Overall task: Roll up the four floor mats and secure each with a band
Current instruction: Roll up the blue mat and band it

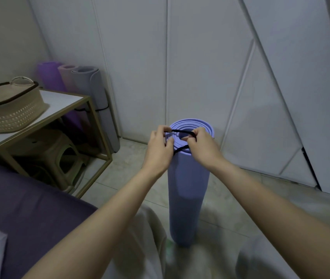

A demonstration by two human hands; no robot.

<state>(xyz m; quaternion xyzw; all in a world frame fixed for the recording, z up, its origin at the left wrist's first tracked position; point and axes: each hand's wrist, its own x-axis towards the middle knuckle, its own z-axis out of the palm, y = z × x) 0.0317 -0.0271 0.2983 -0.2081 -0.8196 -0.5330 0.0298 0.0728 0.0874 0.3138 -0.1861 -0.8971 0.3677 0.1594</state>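
I logged: left hand (158, 150) and right hand (202, 146), fingers (163, 128) pinched on the black band (181, 131), stretched over the top of the upright blue mat (188, 188) on the floor (132, 178). At 10 o'clock, three rolled mats (87, 81) leaned behind the tabletop (63, 101).

A rolled mat (188, 188) stands upright on the floor, directly beneath the left hand (158, 150) and right hand (202, 148). The hands pinch a band (181, 131) stretched between them across the mat's top end. Well left of the left hand, a basket (9, 109) sits on a table (63, 101) with a stool (59, 150) under it. Three standing mats (91, 87) lean behind the table, against the wall (200, 57).
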